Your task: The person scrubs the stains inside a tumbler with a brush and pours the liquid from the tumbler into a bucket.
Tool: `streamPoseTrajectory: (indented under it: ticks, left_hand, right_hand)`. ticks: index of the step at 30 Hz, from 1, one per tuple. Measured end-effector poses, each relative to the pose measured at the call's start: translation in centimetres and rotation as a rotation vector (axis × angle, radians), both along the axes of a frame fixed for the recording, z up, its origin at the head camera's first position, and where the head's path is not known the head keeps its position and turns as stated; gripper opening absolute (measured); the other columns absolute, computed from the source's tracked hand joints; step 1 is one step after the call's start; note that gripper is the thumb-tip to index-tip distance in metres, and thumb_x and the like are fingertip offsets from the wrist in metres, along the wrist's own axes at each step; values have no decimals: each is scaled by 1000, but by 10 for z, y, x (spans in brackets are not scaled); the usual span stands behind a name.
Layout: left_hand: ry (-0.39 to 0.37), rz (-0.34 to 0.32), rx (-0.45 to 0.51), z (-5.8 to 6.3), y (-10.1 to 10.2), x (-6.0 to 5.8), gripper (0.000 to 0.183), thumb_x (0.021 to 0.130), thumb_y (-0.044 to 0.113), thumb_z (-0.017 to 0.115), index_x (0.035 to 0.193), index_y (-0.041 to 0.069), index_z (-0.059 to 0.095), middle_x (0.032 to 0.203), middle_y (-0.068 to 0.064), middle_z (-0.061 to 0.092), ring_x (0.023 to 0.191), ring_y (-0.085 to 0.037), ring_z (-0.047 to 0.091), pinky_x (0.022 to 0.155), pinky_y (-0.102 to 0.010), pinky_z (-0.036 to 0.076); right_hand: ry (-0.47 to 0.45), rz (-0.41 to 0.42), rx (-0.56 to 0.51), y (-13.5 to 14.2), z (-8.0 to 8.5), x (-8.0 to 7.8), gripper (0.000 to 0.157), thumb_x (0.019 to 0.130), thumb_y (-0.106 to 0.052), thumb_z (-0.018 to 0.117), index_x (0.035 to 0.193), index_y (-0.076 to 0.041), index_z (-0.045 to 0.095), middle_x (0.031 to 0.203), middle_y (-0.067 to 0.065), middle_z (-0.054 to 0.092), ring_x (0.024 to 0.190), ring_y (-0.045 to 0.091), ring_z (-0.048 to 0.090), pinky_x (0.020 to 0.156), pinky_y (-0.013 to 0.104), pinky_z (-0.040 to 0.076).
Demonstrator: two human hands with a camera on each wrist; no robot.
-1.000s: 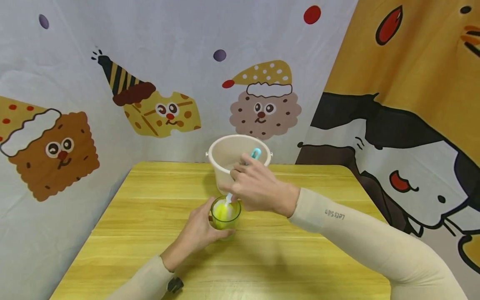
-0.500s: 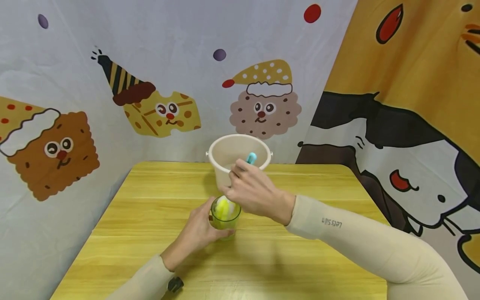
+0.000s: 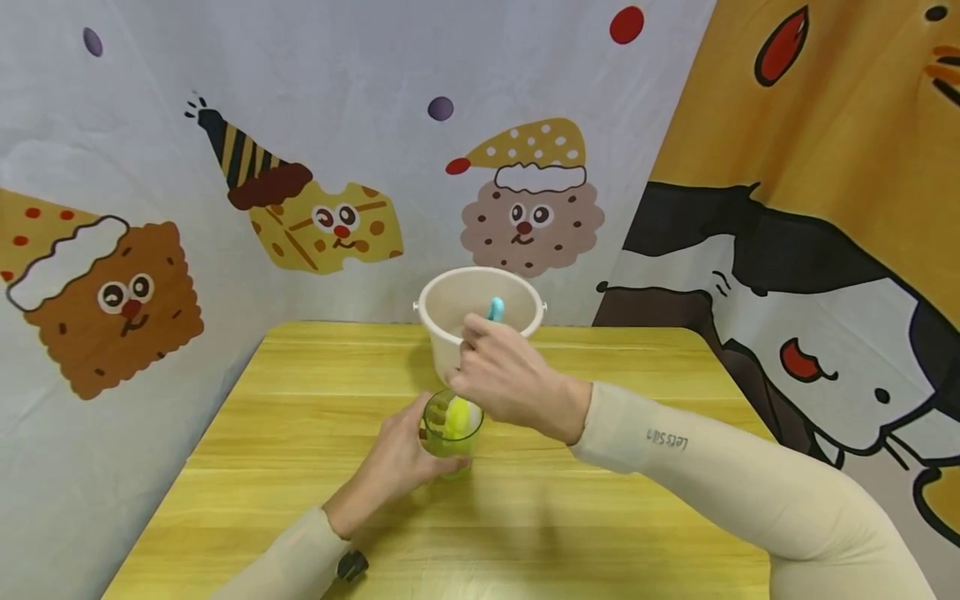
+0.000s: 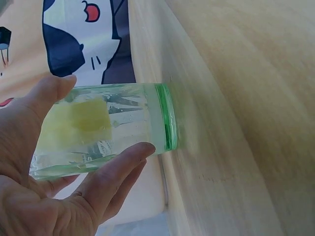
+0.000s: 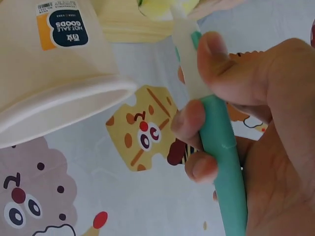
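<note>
A cartoon-printed cloth (image 3: 337, 75) rises behind the far edge of a wood-grain tabletop (image 3: 637, 392), where a person works with both bare hands. A cream bucket (image 3: 442, 350) stands near the middle of the far edge, upright, its floor hidden from the cameras. In front of it, the right hand (image 3: 506, 379), curled and gripping, holds a turquoise-handled brush (image 5: 221, 142) at a slant, its end pointing down toward the left hand (image 3: 401, 454). That hand is wrapped around a clear green glass (image 3: 450, 447), thumb on one side and fingers on the other. The glass is mouth up, just on the near side of the bucket and well in from the tabletop's left and right edges; whether its base touches the tabletop is hard to tell. Inside sits the yellow-and-white brush head (image 3: 459, 417), below the rim. The brushing of the glass's inside appears to be under way rather than finished: the glass is in hand and the brush is in, while drawing the brush out and letting go of the glass seem to remain. How clean the inside is, the pictures do not show.
</note>
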State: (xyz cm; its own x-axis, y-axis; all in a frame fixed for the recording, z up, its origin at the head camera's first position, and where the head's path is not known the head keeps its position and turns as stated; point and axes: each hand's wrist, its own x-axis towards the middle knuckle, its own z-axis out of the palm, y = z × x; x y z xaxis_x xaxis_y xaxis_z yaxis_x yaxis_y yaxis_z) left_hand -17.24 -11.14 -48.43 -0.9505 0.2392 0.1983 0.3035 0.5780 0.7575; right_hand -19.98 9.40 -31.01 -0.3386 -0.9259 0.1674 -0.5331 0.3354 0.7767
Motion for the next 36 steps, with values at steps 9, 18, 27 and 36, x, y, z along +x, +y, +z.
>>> streamPoseTrajectory:
  ticks: [9,18,27,36]
  left_hand:
    - [-1,4,2,-1,0,0,84,76,27,113,144,22,64,130,1,82,118,-22,80,98,-43,73]
    - [-15,20,0,-2,2,-1,91,75,33,113,150,23,63,134,-1,81,122,-23,79,101,-44,72]
    - [-17,24,14,0,2,0,89,77,33,113,150,21,63,132,-2,81,119,-22,80,95,-39,73]
    - [-34,38,14,1,4,1,91,75,32,113,150,23,63,134,-2,81,123,-24,80,99,-41,73]
  right_hand:
    - [-204,12,-12,7,8,-8,29,89,-53,95,81,-33,76,64,-10,72,78,20,67,102,38,43]
    - [-426,-3,-91,20,4,-27,30,96,-57,91,86,-32,79,59,-10,64,66,18,53,94,42,45]
    - [-527,-65,-186,29,-5,-33,26,102,-53,88,87,-34,77,59,-13,60,65,16,55,89,42,41]
    - [-549,-78,-301,35,-13,-32,21,99,-52,91,90,-35,83,63,-12,71,63,13,55,88,43,42]
